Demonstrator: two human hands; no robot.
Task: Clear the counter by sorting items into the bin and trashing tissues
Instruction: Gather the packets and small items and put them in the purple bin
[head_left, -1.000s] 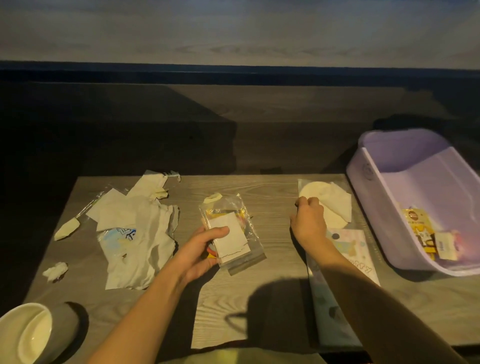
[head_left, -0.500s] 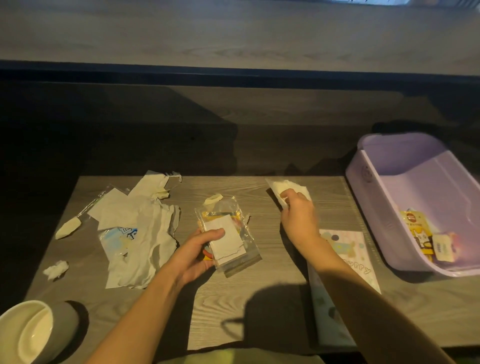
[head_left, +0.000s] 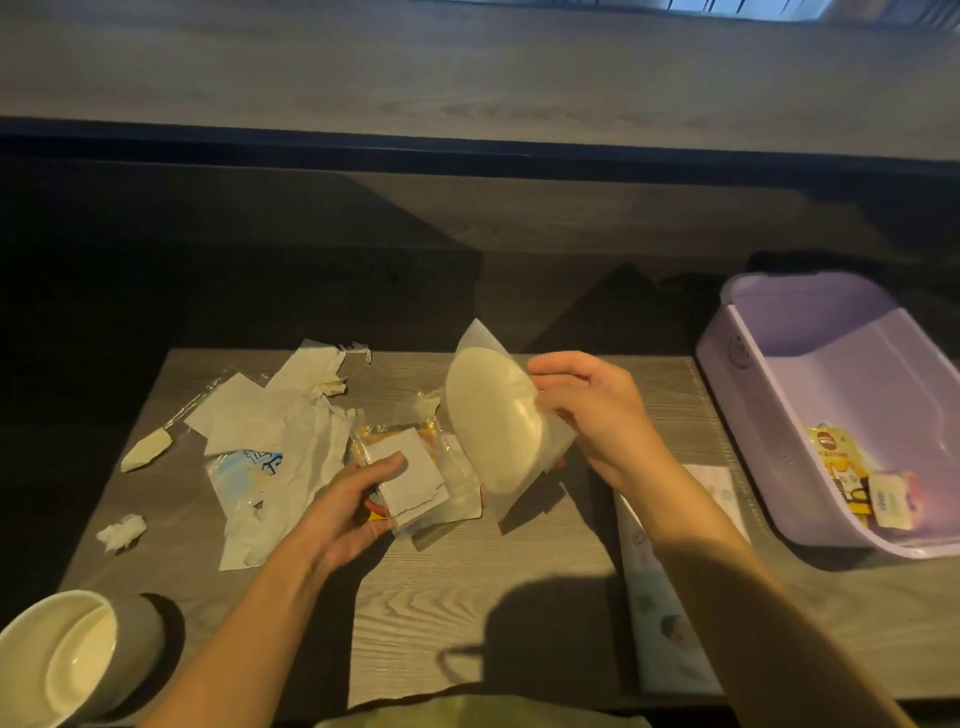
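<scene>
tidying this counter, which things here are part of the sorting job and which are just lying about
Part of the job:
- clear sleeve with pale disc, right hand holding it
- plastic packet, left hand holding it
- lilac bin
- crumpled tissues
- tissue ball

Lying about:
- cup
- printed card

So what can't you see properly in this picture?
Head view, the only one:
- The clear bag: the left hand and a white card cover what is inside.
- The purple bin: the right edge cuts it off.
- The packets in the bin: print too small to read.
- The bowl: cut off at the bottom left corner.
- The right hand covers part of the round pad.
</scene>
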